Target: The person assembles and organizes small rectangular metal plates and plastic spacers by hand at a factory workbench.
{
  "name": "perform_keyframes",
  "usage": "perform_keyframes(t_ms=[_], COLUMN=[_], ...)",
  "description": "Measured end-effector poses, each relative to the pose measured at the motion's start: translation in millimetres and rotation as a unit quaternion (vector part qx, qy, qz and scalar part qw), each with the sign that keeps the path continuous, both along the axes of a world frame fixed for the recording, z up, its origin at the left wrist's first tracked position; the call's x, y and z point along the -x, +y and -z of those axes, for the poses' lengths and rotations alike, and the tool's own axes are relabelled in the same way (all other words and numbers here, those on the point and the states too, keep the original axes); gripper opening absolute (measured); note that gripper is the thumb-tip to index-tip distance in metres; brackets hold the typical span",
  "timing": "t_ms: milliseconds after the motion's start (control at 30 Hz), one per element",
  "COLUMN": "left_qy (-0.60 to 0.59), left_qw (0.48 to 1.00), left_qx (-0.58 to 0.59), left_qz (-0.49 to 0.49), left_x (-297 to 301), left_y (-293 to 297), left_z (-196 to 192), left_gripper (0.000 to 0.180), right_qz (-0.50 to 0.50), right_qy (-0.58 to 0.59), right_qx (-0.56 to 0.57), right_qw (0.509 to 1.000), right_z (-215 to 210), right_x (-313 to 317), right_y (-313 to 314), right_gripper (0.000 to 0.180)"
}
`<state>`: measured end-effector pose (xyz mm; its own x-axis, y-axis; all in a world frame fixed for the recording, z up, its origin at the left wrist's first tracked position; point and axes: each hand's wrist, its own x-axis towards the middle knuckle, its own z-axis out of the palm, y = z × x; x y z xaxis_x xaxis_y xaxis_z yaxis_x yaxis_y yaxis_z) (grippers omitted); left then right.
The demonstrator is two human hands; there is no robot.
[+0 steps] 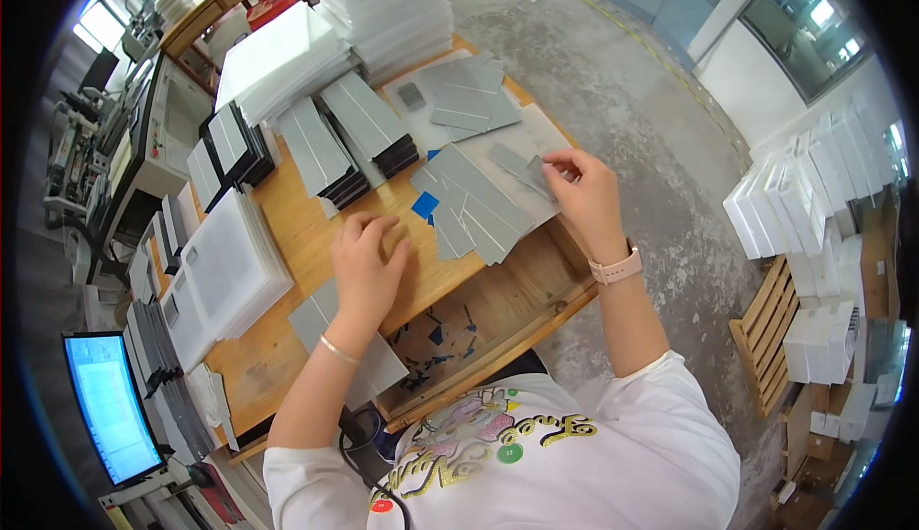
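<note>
A thin grey rectangular strip (522,168) is pinched at one end by the fingers of the right hand (580,192), the fingertips being closed together on it near the far right part of the wooden workbench (287,219). The strip's long axis is seen running from its held end, at the picture's right, up and away to the left, so that its free end points toward the far left and lies over a loose fan of similar grey rectangular sheets (471,206) spread on the bench top. A small blue square piece (424,204) is seen just beside that fan, at its left edge. The left hand (368,264) is laid palm-down on the bare wood, with the fingers curled loosely and nothing visibly clamped between them; a flat grey sheet (314,315) lies just beside the wrist. Behind the fan, further grey sheets (466,96) are spread on a white sheet, and stacks of dark-edged grey plates (337,142) are ranged along the bench, with tall stacks of white sheets (383,3) beyond them. A shallow wooden tray (522,291) holding small dark and blue fragments is seen at the near edge of the bench, below the hands.
</note>
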<state>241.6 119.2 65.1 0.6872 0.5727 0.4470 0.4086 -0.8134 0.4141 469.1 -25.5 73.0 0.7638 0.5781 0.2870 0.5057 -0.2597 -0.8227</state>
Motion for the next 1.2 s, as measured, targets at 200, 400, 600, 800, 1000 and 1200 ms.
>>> perform_keyframes(t_ms=[200, 400, 600, 800, 1000, 1200], left_qy=[0.022, 0.036, 0.029, 0.006, -0.130, -0.097], left_qw=[0.995, 0.996, 0.990, 0.986, 0.946, 0.976], left_qx=[0.093, 0.058, 0.124, 0.157, 0.297, -0.113], left_qz=[-0.017, -0.049, -0.054, -0.053, 0.014, 0.158], left_x=[-30, -41, -40, -39, -34, -19], left_y=[5, 1, 5, 12, 11, 12], left_z=[8, 11, 9, 14, 6, -10], left_gripper=[0.029, 0.025, 0.022, 0.018, 0.013, 0.017], right_qz=[-0.014, 0.005, -0.003, -0.007, -0.015, -0.103], right_qy=[-0.042, -0.098, -0.091, -0.105, -0.046, 0.036], right_qx=[0.034, 0.058, 0.052, 0.053, -0.017, -0.061], right_qw=[0.998, 0.993, 0.994, 0.993, 0.999, 0.992], right_z=[15, 24, 21, 23, 21, 4], right_x=[-13, -19, -19, -19, -18, 10], right_y=[1, -3, -4, -5, -6, 0], right_gripper=[0.011, 0.014, 0.014, 0.013, 0.010, 0.009])
